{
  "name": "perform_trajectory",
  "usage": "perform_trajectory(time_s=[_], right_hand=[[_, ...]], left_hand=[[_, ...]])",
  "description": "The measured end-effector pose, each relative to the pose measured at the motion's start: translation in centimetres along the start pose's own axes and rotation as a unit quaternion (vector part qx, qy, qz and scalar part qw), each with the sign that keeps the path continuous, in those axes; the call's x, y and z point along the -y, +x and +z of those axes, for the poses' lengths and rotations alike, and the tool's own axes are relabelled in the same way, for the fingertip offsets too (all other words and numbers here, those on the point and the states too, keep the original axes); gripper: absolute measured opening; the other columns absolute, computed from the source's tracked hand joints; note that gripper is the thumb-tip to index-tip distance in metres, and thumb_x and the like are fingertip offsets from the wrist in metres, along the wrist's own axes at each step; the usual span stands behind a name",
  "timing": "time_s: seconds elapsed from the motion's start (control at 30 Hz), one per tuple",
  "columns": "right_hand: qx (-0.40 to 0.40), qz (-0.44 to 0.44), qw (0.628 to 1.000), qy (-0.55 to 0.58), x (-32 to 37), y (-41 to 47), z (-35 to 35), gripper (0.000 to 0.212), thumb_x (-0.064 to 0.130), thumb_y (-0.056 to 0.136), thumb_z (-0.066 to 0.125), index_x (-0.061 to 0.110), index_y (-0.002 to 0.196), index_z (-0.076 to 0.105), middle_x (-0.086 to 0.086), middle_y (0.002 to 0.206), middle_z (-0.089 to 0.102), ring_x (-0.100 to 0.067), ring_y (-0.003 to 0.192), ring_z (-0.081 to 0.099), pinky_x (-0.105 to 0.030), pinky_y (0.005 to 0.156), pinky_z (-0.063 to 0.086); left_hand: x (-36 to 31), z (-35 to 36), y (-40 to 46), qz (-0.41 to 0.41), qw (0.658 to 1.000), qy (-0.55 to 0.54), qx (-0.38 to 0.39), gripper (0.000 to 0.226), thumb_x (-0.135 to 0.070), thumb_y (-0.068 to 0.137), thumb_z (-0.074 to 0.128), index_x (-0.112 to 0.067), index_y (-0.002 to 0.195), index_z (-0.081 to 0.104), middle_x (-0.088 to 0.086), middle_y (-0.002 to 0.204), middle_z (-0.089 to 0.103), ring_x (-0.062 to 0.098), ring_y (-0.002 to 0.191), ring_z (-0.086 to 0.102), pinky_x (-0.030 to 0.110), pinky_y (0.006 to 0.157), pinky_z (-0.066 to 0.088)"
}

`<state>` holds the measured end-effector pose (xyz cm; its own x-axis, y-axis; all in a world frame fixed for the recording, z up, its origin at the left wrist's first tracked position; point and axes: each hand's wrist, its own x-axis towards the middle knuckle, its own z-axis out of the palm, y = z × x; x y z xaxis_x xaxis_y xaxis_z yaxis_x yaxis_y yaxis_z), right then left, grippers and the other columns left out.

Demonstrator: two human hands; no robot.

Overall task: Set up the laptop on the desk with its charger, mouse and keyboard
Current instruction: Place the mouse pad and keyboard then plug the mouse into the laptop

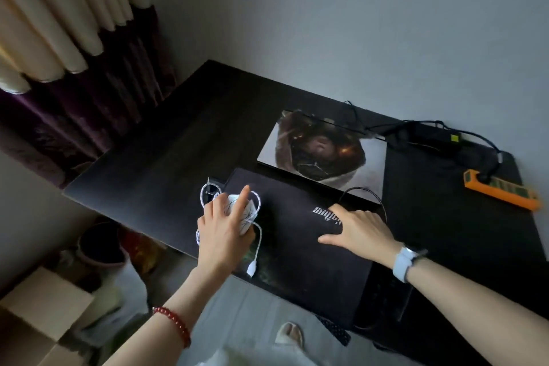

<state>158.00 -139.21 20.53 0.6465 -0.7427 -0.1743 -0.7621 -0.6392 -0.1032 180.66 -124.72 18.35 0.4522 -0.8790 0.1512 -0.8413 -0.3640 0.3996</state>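
Observation:
A closed laptop [322, 151] with a picture on its lid lies flat at the back of the dark desk [166, 157]. In front of it a large black mouse pad [297, 235] reaches the desk's near edge. My left hand [221, 229] covers a white mouse [242, 211] at the pad's left edge; its white cable [258, 249] loops around and ends in a loose plug. My right hand [356, 230] presses flat on the pad. A black charger brick [430, 140] with cables lies behind the laptop on the right. A dark keyboard [383, 297] shows dimly under the pad's right side.
An orange power strip [502, 190] with one plug in it lies at the desk's far right. Curtains hang on the left. Below the desk's left edge sit a dark pot [101, 246] and cardboard boxes [44, 306]. A wall stands behind the desk.

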Motion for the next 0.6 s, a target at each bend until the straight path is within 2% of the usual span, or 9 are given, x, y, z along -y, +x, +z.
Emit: perform_trajectory(time_s=[0.1, 0.23, 0.4, 0.5, 0.6], right_hand=[[0.023, 0.013, 0.999, 0.047, -3.2, 0.5, 1.5, 0.072, 0.075, 0.069, 0.053, 0.025, 0.12, 0.043, -0.006, 0.092, 0.069, -0.03, 0.09, 0.064, -0.036, 0.069, 0.042], [0.055, 0.006, 0.996, 0.066, -5.6, 2.2, 3.5, 0.079, 0.073, 0.07, 0.054, 0.024, 0.13, 0.039, -0.008, 0.103, 0.069, -0.031, 0.097, 0.063, -0.037, 0.076, 0.045], [0.133, 0.01, 0.985, 0.108, -7.8, 5.0, 5.4, 0.084, 0.071, 0.071, 0.056, 0.024, 0.137, 0.034, -0.009, 0.115, 0.065, -0.03, 0.105, 0.06, -0.036, 0.082, 0.045], [0.18, 0.02, 0.972, 0.15, -8.7, 6.4, 5.9, 0.088, 0.068, 0.071, 0.059, 0.023, 0.141, 0.03, -0.01, 0.131, 0.056, -0.029, 0.118, 0.053, -0.038, 0.093, 0.045], [0.213, 0.023, 0.96, 0.182, -9.2, 7.6, 6.4, 0.085, 0.066, 0.071, 0.061, 0.025, 0.14, 0.032, -0.007, 0.134, 0.053, -0.027, 0.119, 0.051, -0.034, 0.091, 0.045]], left_hand=[[-2.0, 2.7, 0.8, -0.019, 0.999, 0.022, 0.039, 0.082, -0.025, 0.075, 0.069, -0.03, 0.144, 0.025, 0.019, 0.135, 0.037, 0.039, 0.12, 0.034, 0.05, 0.09, 0.039], [-3.7, 4.8, 1.5, -0.049, 0.996, 0.032, 0.067, 0.08, -0.028, 0.077, 0.067, -0.031, 0.144, 0.025, 0.018, 0.136, 0.036, 0.038, 0.121, 0.033, 0.05, 0.092, 0.037], [-4.2, 6.7, 3.1, -0.06, 0.992, 0.055, 0.096, 0.081, -0.031, 0.076, 0.068, -0.032, 0.145, 0.023, 0.017, 0.137, 0.035, 0.036, 0.123, 0.031, 0.051, 0.094, 0.036], [-4.4, 7.5, 4.0, -0.061, 0.99, 0.06, 0.108, 0.081, -0.031, 0.076, 0.068, -0.031, 0.144, 0.024, 0.016, 0.135, 0.036, 0.036, 0.12, 0.033, 0.051, 0.094, 0.037], [-4.5, 8.4, 4.9, -0.065, 0.988, 0.065, 0.123, 0.081, -0.032, 0.075, 0.067, -0.032, 0.144, 0.025, 0.014, 0.134, 0.036, 0.035, 0.119, 0.034, 0.05, 0.094, 0.038]])
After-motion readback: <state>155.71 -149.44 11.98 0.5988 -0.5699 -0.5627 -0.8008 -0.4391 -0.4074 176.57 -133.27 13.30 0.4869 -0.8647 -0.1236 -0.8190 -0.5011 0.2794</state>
